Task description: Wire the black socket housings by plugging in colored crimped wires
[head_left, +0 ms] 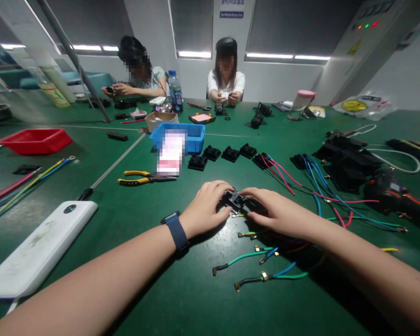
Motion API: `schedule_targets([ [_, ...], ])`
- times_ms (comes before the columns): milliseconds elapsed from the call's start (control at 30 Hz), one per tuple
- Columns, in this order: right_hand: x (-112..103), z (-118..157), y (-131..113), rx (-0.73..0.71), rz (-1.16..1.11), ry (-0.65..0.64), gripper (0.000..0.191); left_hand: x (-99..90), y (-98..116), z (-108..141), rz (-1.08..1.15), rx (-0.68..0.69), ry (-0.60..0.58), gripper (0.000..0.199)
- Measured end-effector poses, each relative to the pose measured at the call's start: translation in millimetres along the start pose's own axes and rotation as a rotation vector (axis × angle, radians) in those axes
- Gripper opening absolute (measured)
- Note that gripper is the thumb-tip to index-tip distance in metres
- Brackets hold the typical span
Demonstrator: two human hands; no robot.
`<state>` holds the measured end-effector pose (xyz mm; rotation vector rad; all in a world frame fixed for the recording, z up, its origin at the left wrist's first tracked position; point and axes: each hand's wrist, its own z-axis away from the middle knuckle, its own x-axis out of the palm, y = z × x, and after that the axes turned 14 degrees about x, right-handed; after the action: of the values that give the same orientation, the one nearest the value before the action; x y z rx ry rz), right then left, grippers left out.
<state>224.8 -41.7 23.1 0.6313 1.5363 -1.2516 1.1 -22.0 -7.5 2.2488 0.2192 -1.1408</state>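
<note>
Between my two hands, just above the green tabletop, is a small black plastic socket housing (235,200). My left hand (206,207), with a dark watch band at the wrist, grips its left side between thumb and fingers. On the other side my right hand (271,210) pinches its right edge, where the fingers partly cover it. Below the right hand lie loose wires with brass terminals; one green wire (243,257) points left. Beyond my hands stand several similar black housings (198,162), and one of them (261,161) has red and blue wires attached.
Yellow-handled pliers (136,178) lie near a phone (171,151) leaning on a blue bin (196,135). A white power bank (45,247) and a red tray (37,141) are at left. A black-and-orange power tool (395,196) lies at right. Two people sit across the table.
</note>
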Motion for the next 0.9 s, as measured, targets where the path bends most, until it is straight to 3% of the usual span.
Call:
schedule_targets([
  [100,-2.8,8.0,5.0,-0.04,0.038,0.068,0.043,1.5,0.7,1.6,-0.001,0.014,-0.059,0.05],
  [233,-3.5,10.5,22.0,-0.032,0.134,0.158,0.029,1.4,-0.6,0.6,-0.013,-0.002,-0.089,0.042],
  [400,8.1,10.3,24.6,-0.081,0.225,0.112,0.007,-0.4,0.1,-4.1,-0.033,-0.039,-0.084,0.033],
  [900,13.4,8.1,24.4,-0.168,0.299,0.056,0.009,-1.6,5.6,-8.3,0.006,-0.149,-0.119,0.03],
])
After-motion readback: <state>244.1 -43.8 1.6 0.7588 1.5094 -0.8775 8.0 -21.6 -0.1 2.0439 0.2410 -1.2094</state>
